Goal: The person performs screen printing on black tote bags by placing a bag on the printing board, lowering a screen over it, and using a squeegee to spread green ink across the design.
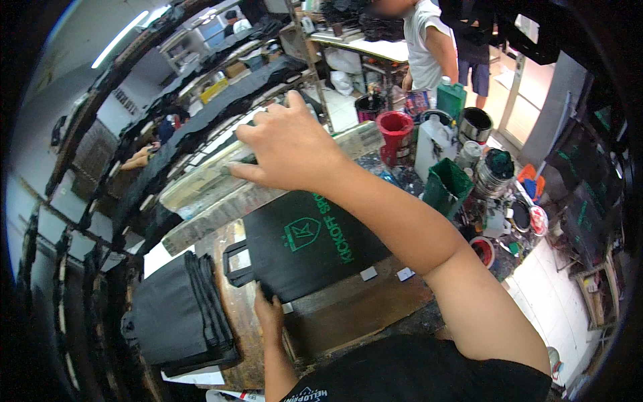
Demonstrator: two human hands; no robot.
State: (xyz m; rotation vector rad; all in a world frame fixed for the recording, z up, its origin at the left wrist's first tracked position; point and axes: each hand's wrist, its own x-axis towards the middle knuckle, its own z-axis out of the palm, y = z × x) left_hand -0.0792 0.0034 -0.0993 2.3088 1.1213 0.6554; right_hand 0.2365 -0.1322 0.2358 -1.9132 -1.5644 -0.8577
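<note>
L hand (269,313): pinching blk bag (315,249) edge | R hand (288,144): curled over frame (218,220), grip can't tell

1. The middle bag (318,261) was coloured black, patterned with green lettering (343,242) and a green shield emblem (302,233).
2. The bag stack (171,315) at left was left plain black.
3. At far right, a flared tub (395,141) was coloured red; a jug (432,151), white, was smudged dark.
4. The near shirt (429,368) was dyed black, printed palely.
</note>
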